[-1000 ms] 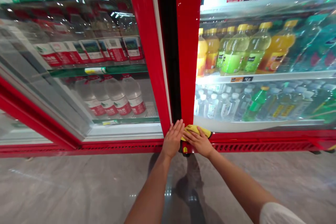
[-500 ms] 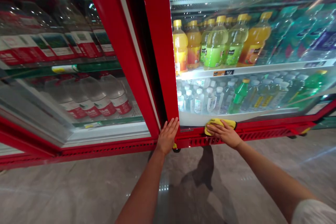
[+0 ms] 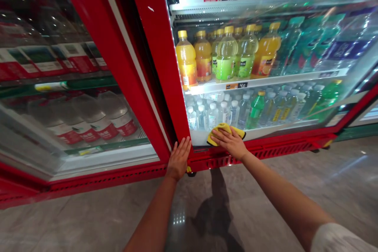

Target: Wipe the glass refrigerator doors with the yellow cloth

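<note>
My right hand (image 3: 230, 141) presses a yellow cloth (image 3: 222, 128) with dark edging against the low part of the glass door (image 3: 203, 138), just above its red bottom frame. The cloth is bunched under my fingers, and part of it sticks out above them. At the lower left corner of the same door, my left hand (image 3: 179, 159) lies flat on the red frame (image 3: 173, 98), fingers stretched out and holding nothing. Behind the glass, small clear water bottles (image 3: 212, 116) and a green bottle (image 3: 256, 108) stand on the bottom shelf, close to the cloth.
Yellow and green juice bottles (image 3: 226, 57) fill the shelf above, behind a price tag (image 3: 236, 86). To the left is a second red-framed cooler (image 3: 118, 67) with large red-labelled bottles (image 3: 100, 126). Grey shiny floor (image 3: 97, 220) lies below, with a dark shadow on it.
My right hand has moved the cloth left and up, from the bottom frame onto the glass. My left hand stays on the frame corner. The view has shifted a little.
</note>
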Tool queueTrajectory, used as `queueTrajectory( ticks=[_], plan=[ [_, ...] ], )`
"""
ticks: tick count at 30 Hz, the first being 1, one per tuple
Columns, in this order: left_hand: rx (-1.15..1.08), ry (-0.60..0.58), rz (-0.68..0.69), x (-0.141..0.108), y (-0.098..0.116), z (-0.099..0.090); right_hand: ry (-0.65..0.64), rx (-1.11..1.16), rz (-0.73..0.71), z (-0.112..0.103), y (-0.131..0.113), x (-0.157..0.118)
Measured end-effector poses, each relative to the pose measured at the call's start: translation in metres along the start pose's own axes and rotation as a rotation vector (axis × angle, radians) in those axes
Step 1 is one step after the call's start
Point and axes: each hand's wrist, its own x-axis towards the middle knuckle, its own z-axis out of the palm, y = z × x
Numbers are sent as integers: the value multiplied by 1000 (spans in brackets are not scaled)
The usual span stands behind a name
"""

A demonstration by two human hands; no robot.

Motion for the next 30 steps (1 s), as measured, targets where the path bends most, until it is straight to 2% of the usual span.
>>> queueTrajectory(
  ticks=[2, 5, 9, 11, 13, 16, 19, 22, 26, 28, 30],
  plan=[
    [-3, 12, -10, 0, 1, -2, -11, -16, 44, 2, -5, -12],
    [-2, 27, -17, 2, 1, -6, -64, 18, -34, 11, -26, -8],
    [-4, 36, -24, 7, -1, -9, -43, 75, -138, 4, -45, 48],
    [-9, 55, -44, 9, -2, -11, 9, 75, -84, -6, -46, 74],
    [-18, 69, -61, 9, -3, -13, 58, 64, -1, -14, -45, 84],
    [-33, 67, -70, 7, -5, -17, 92, 47, 76, -12, -51, 73],
    [-36, 72, -80, 7, -5, -20, 74, 55, -19, -5, -62, 64],
    [-36, 100, -97, 10, -4, -22, 85, 71, -96, -10, -63, 81],
    [-46, 121, -116, 13, -2, -22, 206, 32, 153, -23, -47, 104],
    [-50, 110, -112, 12, -3, -22, 226, 18, 223, -19, -41, 92],
    [-51, 88, -102, 7, -3, -22, 177, 20, 180, -7, -41, 65]
  ],
)
